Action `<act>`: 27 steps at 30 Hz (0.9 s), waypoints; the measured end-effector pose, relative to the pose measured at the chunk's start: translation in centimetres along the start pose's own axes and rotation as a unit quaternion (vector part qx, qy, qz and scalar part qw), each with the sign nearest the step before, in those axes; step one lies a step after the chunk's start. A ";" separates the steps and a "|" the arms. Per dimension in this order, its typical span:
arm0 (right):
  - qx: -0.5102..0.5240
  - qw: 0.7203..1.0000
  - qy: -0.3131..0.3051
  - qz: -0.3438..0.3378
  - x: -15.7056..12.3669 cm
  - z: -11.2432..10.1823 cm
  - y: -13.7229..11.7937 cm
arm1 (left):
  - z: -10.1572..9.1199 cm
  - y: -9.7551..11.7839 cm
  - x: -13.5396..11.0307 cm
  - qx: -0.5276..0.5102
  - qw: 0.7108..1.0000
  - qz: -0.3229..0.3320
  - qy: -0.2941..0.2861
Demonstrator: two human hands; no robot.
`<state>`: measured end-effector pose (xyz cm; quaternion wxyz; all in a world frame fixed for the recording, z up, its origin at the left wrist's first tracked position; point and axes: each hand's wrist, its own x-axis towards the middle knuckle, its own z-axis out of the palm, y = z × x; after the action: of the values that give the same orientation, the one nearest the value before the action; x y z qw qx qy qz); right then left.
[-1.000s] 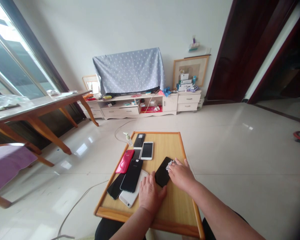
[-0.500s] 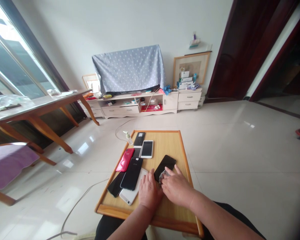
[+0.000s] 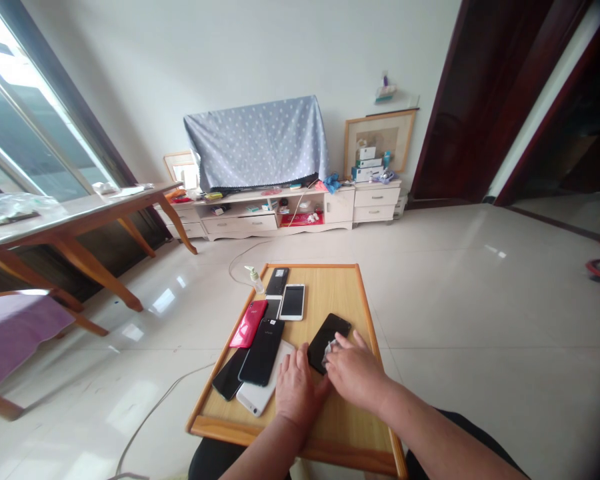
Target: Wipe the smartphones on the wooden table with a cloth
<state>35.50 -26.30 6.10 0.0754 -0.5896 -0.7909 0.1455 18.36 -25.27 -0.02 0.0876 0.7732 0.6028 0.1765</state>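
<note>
The right hand (image 3: 357, 373) is curled closed, its fingers pinching a small white wipe (image 3: 331, 348) and pressing it onto the glass of a black phone (image 3: 327, 340). The phone is lying flat and tilted slightly on a wooden board (image 3: 300, 443) that is resting across the person's lap. The left hand (image 3: 297, 390) is lying open and palm down on the board, with its thumb side just against the lower end of the black phone. More phones are lying close together on the board's left side: a red phone (image 3: 249, 323), a tall black phone (image 3: 261, 351) overlapping a dark phone (image 3: 229, 375) and a white phone (image 3: 259, 381), plus a white-framed phone (image 3: 293, 302) and a small black phone (image 3: 277, 281) near the far edge. A pump bottle (image 3: 255, 280) is standing on the floor just past the board's far corner, and a thin cable (image 3: 165, 407) is running across the shiny tiles. Farther off, a dotted blue cloth (image 3: 255, 143) is hanging over something on a low cream cabinet (image 3: 275, 223), and a wooden table (image 3: 65, 220) is standing by the window.
</note>
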 end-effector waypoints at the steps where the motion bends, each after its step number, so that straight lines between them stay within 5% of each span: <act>1: 0.006 1.000 -0.002 -0.028 -0.3 0.2 -0.7 | 0.1 -0.1 0.0 0.001 1.000 0.003 -0.003; 4: 0.021 0.999 -0.001 -0.041 -0.2 0.2 -0.6 | 0.1 -0.1 0.0 0.004 1.000 0.007 0.000; 10: 0.001 0.993 0.028 0.116 2.2 -1.2 3.4 | -0.5 0.5 -0.1 0.008 1.000 -0.002 0.010; 18: 0.060 0.997 -0.006 -0.050 0.5 0.7 -1.4 | 0.1 -0.1 0.0 0.017 1.000 0.008 -0.004; 24: 0.018 0.994 0.034 0.098 3.5 -0.5 2.0 | -0.5 0.5 -0.2 0.015 1.000 -0.009 0.001; 27: 0.018 0.996 0.036 0.084 3.6 -0.4 1.6 | -0.5 0.5 -0.3 0.015 1.000 -0.010 -0.002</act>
<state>36.04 -22.34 5.79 0.1018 -0.6576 -0.7324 0.1443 18.54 -25.68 0.58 0.0789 0.7688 0.6126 0.1656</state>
